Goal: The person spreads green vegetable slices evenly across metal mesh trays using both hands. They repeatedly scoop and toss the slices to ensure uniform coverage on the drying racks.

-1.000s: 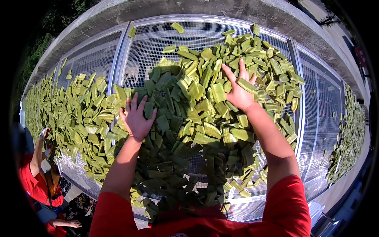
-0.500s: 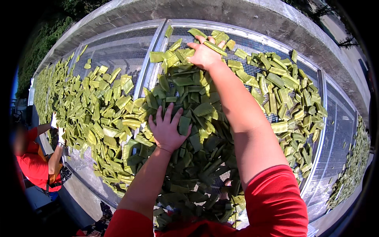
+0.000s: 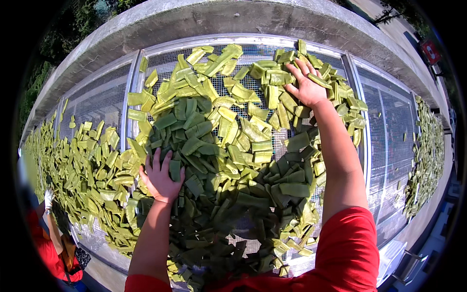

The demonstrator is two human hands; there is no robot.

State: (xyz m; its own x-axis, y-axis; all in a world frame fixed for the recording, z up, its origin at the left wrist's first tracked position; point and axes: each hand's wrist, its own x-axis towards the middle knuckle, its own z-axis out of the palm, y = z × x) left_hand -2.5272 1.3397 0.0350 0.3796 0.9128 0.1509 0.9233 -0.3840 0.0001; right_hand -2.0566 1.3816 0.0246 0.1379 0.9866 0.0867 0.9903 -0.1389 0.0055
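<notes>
Flat, cut green plant pieces (image 3: pixel 238 129) lie in loose heaps on a metal mesh rack (image 3: pixel 262 104). My left hand (image 3: pixel 163 180) rests on the heap at the left of the middle panel, fingers spread, with a piece beside its thumb. Farther off to the right, my right hand (image 3: pixel 309 85) reaches to the panel's far right part. Its fingers are apart and press on several pieces; one lies against the side of the hand. Neither hand is closed round anything. My shadow darkens the near pieces.
A concrete ledge (image 3: pixel 243 20) curves behind the rack. Metal frame bars (image 3: pixel 131 92) divide the mesh into panels, with more green pieces on both side panels. At the lower left stands another person in a red shirt (image 3: pixel 47 253), a white-gloved hand (image 3: pixel 48 199) by the rack.
My right hand has swept right across the far part of the panel, and pieces there now lie farther right. My left hand stays near the same heap. The view has shifted right.
</notes>
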